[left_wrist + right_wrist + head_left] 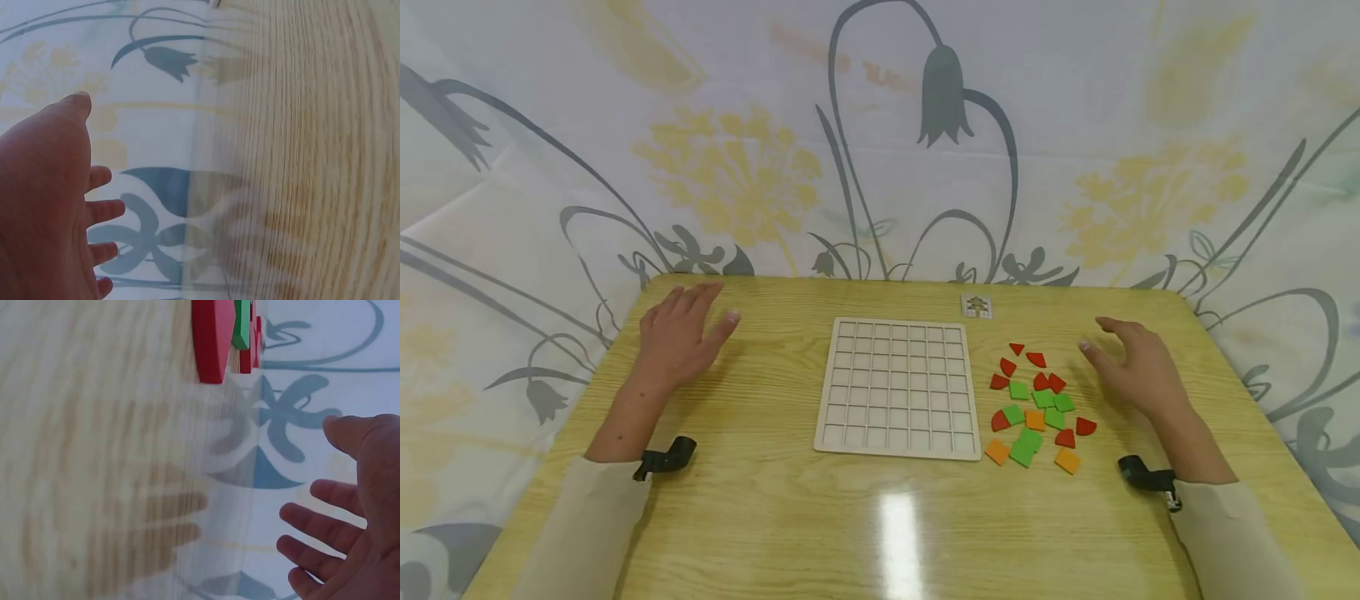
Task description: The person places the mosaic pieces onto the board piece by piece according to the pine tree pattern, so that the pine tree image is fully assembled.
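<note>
My left hand (679, 337) is held over the far left part of the table, fingers loosely extended and holding nothing. On the other side, my right hand (1138, 367) hovers with relaxed fingers and thumb apart, also bare. Nearest to it lies a loose group of flat pieces: red quarter-round ones (1086, 427), green squares (1018, 390) and orange squares (1067, 461). Left of these pieces lies a pale board (824, 417) with a grid of square recesses. In the right wrist view a red piece (212, 340) stands out near the top, beyond the fingers.
A small card (977, 307) with a tree-like pattern lies behind the board near the table's back edge. The wooden table (760, 517) meets a flower-printed cloth (880, 167) at the back and sides. Each wrist wears a black camera mount (670, 457).
</note>
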`<state>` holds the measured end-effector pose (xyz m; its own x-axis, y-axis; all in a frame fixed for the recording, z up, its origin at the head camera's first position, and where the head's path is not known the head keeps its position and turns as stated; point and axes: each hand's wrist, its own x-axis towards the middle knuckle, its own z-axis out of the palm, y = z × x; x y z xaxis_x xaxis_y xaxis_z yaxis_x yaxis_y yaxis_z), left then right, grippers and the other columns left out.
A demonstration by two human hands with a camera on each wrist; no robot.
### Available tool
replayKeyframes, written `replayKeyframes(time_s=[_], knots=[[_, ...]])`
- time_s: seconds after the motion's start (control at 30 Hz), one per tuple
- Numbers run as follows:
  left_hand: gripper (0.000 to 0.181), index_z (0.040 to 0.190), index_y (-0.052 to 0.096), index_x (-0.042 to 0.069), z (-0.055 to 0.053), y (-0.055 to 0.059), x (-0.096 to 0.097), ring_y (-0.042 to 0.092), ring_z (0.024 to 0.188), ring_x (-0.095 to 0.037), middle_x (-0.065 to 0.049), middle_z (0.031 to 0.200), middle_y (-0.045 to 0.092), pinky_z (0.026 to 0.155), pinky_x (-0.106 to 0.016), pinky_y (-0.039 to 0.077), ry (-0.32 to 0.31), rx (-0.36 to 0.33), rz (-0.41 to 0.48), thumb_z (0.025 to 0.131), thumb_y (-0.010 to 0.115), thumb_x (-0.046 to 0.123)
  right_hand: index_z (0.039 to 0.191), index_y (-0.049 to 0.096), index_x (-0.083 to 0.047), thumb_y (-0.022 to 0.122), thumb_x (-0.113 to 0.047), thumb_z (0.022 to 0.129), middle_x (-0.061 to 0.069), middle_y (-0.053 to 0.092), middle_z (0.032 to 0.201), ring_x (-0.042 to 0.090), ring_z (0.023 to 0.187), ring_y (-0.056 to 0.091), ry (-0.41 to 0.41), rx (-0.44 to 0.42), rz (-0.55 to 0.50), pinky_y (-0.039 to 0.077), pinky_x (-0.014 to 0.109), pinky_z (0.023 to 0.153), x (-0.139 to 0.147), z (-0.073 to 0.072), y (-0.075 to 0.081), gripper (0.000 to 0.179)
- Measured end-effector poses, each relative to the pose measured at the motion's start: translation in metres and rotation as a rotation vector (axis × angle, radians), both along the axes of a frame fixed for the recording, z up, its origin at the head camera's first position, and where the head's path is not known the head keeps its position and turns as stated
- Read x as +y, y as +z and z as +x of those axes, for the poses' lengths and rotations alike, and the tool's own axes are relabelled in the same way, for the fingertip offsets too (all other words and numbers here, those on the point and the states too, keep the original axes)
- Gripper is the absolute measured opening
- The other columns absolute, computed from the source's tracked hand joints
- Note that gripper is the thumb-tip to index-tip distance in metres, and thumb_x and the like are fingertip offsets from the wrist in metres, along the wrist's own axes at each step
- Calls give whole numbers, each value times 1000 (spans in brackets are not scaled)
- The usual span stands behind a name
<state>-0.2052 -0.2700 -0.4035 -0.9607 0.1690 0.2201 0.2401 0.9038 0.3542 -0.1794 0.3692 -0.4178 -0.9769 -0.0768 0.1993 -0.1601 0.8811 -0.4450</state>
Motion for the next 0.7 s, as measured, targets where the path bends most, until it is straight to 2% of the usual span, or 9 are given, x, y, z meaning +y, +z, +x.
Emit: replayKeyframes(time_s=[0.13, 0.4, 0.7], knots=[[70, 164, 37, 6, 1, 0, 7, 22, 154, -55, -25, 165, 36, 114, -80, 17, -30, -4, 14, 113, 41, 54, 148, 53, 8, 63, -32, 108, 38, 55, 141, 60, 133, 44, 28, 27, -3, 34, 76, 107, -6, -2, 1, 58], [68, 165, 36, 8, 6, -5, 22, 21, 155, -54, -25, 166, 37, 115, -79, 17, -84, -81, 14, 113, 43, 52, 144, 57, 8, 68, -25, 105, 35, 59, 137, 57, 131, 49, 68, 27, -9, 36, 75, 107, -17, -6, 2, 53], [64, 164, 40, 10, 11, -14, 41, 23, 157, -49, -19, 165, 41, 117, -77, 18, -158, -76, 23, 112, 49, 47, 139, 62, 8, 73, -21, 102, 32, 63, 132, 54, 125, 54, 97, 20, -29, 41, 72, 104, -29, -10, 6, 49]])
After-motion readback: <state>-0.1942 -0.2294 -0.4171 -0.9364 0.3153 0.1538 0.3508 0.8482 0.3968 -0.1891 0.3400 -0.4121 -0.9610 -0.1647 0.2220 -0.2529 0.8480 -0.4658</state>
